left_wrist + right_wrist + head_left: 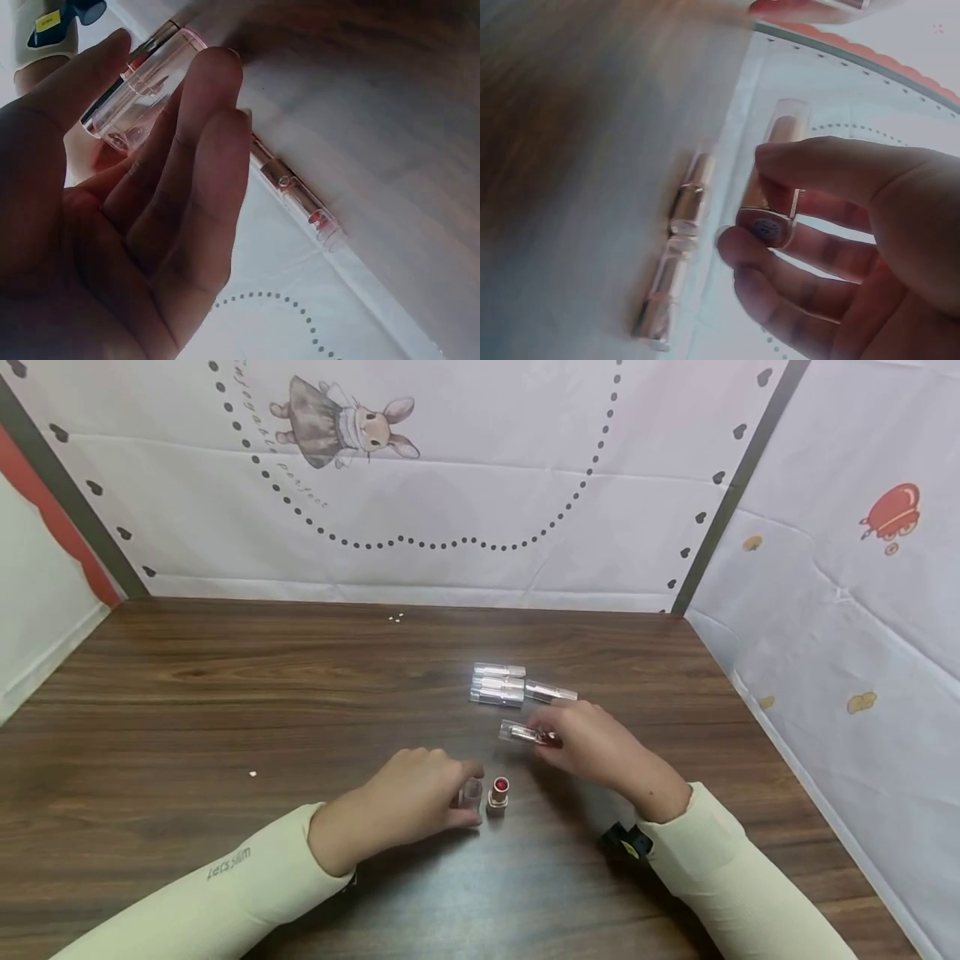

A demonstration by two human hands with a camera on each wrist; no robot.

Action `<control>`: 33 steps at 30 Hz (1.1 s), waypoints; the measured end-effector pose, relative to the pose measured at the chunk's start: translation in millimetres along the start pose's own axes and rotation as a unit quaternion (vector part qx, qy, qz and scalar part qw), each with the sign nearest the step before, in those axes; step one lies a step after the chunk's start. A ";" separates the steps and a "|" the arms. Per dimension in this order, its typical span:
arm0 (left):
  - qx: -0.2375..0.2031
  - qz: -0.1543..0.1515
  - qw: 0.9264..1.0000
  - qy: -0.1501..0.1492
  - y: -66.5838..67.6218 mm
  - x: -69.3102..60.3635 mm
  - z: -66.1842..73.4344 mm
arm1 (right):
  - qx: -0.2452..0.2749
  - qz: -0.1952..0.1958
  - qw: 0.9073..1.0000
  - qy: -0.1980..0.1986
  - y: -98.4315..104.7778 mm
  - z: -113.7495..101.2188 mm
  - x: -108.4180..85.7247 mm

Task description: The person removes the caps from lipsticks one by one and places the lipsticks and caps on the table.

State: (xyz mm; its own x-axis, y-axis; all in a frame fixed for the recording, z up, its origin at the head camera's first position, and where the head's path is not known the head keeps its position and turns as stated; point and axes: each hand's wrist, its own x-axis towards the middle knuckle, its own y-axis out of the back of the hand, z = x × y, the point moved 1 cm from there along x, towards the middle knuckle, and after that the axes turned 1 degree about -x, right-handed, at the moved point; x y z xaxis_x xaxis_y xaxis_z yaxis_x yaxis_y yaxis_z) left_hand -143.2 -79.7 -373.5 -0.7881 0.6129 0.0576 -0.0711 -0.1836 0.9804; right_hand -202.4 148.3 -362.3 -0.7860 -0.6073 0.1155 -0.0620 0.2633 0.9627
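Note:
A clear cap [472, 792] is held between the thumb and fingers of my left hand [405, 797]; the left wrist view shows the clear cap [154, 90] there too. Just right of it an uncapped lipstick [498, 797] stands upright on the table, its red tip up. My right hand [596, 747] grips a capped lipstick tube [521, 732], whose clear end points left. In the right wrist view, thumb and fingers pinch that tube [769, 225] near its base.
Several capped tubes [498, 683] lie side by side beyond my right hand, with another tube [551, 692] at their right. Small white bits [395, 618] lie near the back edge, and one white bit [252, 773] at left. Printed cloth walls [450, 502] surround the table.

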 end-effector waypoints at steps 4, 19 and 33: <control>-0.012 -0.001 1.000 0.028 4.0 0.4 -3.6 | 0.003 0.054 0.998 0.024 7.6 -7.6 -3.3; -0.034 0.067 0.995 0.066 30.2 1.8 -11.6 | 0.018 0.101 0.992 0.070 19.0 -31.2 -14.8; -0.019 0.272 0.960 -0.061 24.5 3.1 -7.7 | 0.046 0.145 0.976 0.155 20.5 -38.8 -19.4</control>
State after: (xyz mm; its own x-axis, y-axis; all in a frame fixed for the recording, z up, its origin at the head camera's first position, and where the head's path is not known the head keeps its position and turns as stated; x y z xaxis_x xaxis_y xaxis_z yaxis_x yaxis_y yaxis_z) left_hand -152.1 -88.2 -350.8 -0.6374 0.5035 0.5832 0.3071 -0.5282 0.7916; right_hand -164.6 136.4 -335.3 -0.5552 -0.6914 0.4623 0.0697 0.5151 0.8543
